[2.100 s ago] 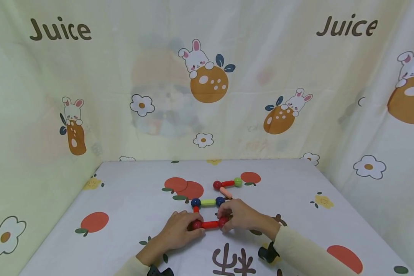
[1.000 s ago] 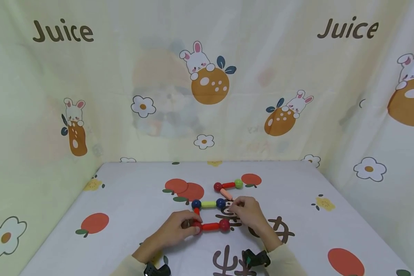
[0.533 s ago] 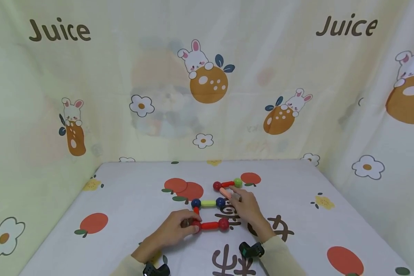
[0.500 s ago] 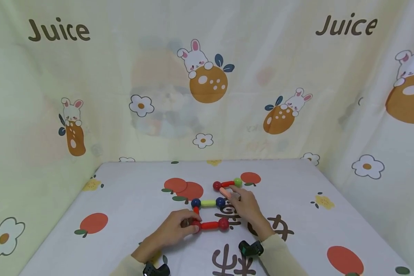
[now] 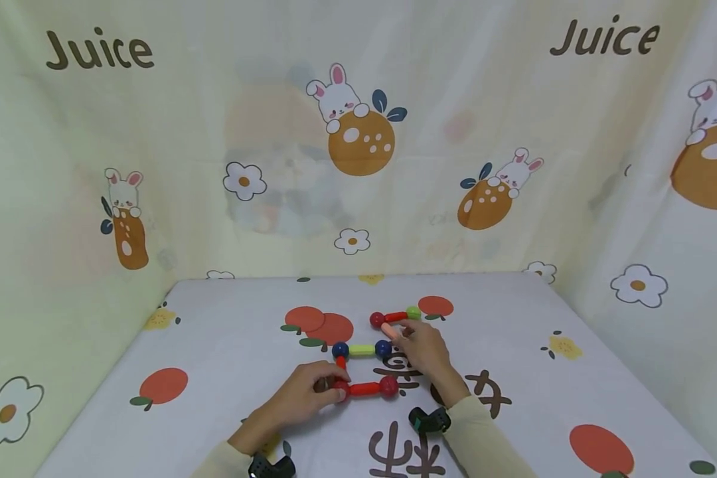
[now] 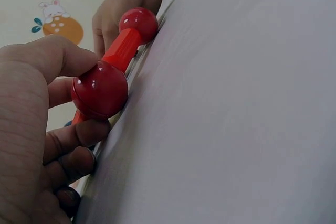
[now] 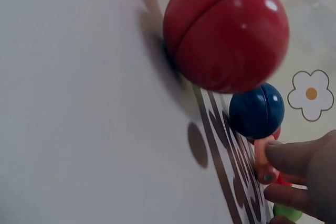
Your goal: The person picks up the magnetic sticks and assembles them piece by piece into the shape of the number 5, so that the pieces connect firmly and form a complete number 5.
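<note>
In the head view, my left hand (image 5: 307, 393) holds the near-left red ball of an open-sided frame of magnetic rods and balls. The left wrist view shows thumb and fingers round this red ball (image 6: 101, 90), with a red rod (image 6: 122, 50) running to another red ball (image 6: 138, 25). Two blue balls (image 5: 383, 349) with a yellow-green rod (image 5: 361, 350) form the frame's far side. My right hand (image 5: 427, 348) pinches a salmon-pink rod (image 7: 264, 160) between thumb and finger; its far end points at a red ball (image 5: 378, 320) beyond the frame.
Behind the right fingers, a red rod (image 5: 396, 317) joins that far red ball to a green ball (image 5: 414, 312), partly covered by the hand. A white printed cloth (image 5: 227, 332) covers the table. A printed curtain (image 5: 287, 252) stands along the back and sides.
My right hand has left the frame's near-right red ball, moved away from me and taken hold of the salmon-pink rod. My left hand stays on its red ball.
</note>
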`<state>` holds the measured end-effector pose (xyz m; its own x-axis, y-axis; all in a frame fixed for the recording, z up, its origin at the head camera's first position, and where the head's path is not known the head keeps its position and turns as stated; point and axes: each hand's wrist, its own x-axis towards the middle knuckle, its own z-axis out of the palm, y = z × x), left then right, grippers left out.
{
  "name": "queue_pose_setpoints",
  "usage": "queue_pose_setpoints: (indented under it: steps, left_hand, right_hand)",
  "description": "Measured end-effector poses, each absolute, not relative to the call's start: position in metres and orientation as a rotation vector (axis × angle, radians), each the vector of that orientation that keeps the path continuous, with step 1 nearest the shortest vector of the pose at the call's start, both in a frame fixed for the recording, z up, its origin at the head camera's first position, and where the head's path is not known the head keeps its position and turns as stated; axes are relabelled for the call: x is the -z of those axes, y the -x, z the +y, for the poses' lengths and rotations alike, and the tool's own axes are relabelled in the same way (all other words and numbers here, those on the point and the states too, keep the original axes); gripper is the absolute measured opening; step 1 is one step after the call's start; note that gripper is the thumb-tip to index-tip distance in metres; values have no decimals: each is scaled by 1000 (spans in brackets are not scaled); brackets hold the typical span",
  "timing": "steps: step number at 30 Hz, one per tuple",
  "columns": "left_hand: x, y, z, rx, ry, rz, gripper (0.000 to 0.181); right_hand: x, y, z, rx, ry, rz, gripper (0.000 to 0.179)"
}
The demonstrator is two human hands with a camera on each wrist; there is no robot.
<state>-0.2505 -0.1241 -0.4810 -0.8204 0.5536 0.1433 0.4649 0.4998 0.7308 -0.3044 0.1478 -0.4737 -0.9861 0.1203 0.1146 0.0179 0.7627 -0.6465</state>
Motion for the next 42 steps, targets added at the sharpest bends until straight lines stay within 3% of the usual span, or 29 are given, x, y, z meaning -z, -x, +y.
queue_pose_setpoints:
  steps: [3, 12, 17, 24, 29, 42]
  left_hand:
    - [480, 251, -125, -1228, -889, 2621, 22]
    - [479, 250, -123, -1231, -867, 2603, 22]
    - [480, 250, -123, -1237, -864, 2609, 21]
    - [481, 250, -124, -1233, -870, 2613, 22]
    - [482, 250, -123, -1236, -873, 2613, 22]
    - [480, 249, -124, -1231, -894, 2622, 21]
  right_hand:
    - [472, 306, 144, -955, 118, -2865, 46]
    - [464, 308, 143, -947, 194, -2917, 31]
    - [461, 302, 152, -1163, 158, -2804, 39]
    - [459, 295, 174, -1387, 135, -2661, 28]
    - [448, 287, 189, -1542, 133, -2607, 29]
    - [416, 270, 210, -1636, -239, -2686, 25]
